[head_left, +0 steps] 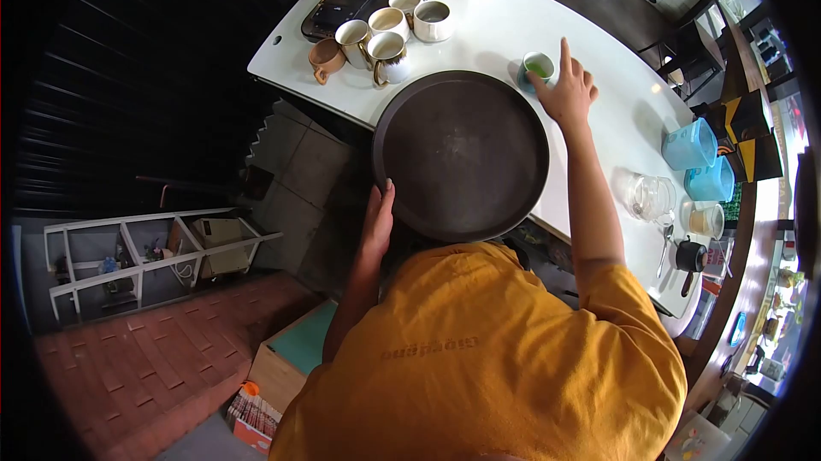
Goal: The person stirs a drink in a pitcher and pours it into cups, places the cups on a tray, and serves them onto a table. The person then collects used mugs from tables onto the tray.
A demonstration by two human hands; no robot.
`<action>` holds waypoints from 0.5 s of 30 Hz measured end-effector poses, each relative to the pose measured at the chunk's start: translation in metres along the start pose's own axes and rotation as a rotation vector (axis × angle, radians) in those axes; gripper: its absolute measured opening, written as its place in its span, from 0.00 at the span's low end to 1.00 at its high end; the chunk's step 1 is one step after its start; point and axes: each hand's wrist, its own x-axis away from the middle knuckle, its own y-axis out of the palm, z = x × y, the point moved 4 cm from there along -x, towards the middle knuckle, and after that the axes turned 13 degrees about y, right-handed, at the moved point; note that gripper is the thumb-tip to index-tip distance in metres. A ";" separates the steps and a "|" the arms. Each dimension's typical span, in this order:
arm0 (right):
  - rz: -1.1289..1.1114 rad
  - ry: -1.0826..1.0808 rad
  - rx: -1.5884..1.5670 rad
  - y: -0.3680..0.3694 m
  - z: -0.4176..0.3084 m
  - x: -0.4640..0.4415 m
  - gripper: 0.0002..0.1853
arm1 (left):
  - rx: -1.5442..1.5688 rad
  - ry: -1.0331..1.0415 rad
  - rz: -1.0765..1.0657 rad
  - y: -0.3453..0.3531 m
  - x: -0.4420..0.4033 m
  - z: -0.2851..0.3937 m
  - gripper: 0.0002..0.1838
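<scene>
The bench had a white top with a curved far edge. Toward its left end, a brown cup stood beside five pale cups. A small cup held green liquid. Clear glassware, a spoon and two blue containers occupied the right.

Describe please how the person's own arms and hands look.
The left hand and right hand are bare, with no glove, ring or watch visible. The person wears an orange-yellow shirt with faint lettering on the front; its short right sleeve leaves the forearm bare.
</scene>
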 end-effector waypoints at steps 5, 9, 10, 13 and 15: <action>-0.306 -0.021 0.280 0.019 -0.013 -0.029 0.49 | -0.003 0.056 -0.051 -0.015 -0.007 -0.020 0.33; -0.492 0.022 0.279 0.018 -0.021 -0.034 0.48 | 0.096 0.046 -0.004 -0.015 0.006 -0.010 0.24; -0.517 0.040 0.278 0.019 -0.021 -0.034 0.48 | 0.099 0.045 0.003 -0.019 0.007 -0.017 0.24; -0.382 0.030 0.221 0.026 -0.017 -0.033 0.48 | 0.154 0.156 -0.046 -0.025 0.007 -0.027 0.20; -0.370 -0.001 0.180 0.018 -0.025 -0.032 0.49 | 0.085 0.156 -0.038 -0.020 0.011 -0.018 0.19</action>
